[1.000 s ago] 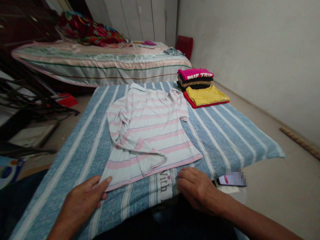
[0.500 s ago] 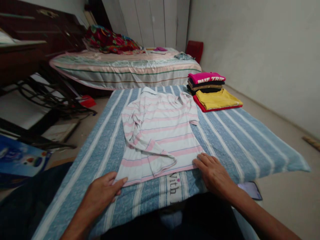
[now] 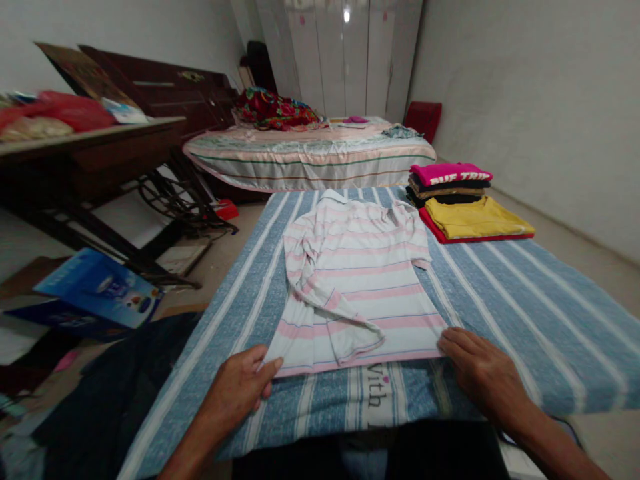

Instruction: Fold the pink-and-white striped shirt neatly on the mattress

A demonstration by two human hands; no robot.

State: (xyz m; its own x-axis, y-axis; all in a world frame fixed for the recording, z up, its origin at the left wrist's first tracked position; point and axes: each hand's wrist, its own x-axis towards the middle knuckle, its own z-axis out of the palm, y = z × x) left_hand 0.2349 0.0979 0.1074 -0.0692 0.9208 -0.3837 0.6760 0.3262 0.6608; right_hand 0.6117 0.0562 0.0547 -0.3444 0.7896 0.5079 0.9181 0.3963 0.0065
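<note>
A white shirt with pink stripes (image 3: 365,280) lies spread on a blue-and-white striped bed cover (image 3: 480,300), its collar toward the far end. One long sleeve is folded down across its front, with the cuff near the hem. My left hand (image 3: 245,380) pinches the left corner of the hem between thumb and fingers. At the right hem corner, my right hand (image 3: 475,367) has its fingers closed on the fabric; the thumb is mostly hidden. Between both hands the hem runs fairly straight.
A folded yellow garment (image 3: 475,219) on a red one lies at the back right, beside a stack topped by a pink garment (image 3: 450,175). Another bed (image 3: 310,160) stands beyond. To the left are a table with a metal frame (image 3: 145,133) and a blue box (image 3: 105,287).
The view has tilted up and turned left, so more of the table and wardrobe shows. Both hands keep hold of the hem corners, and the shirt lies much as before.
</note>
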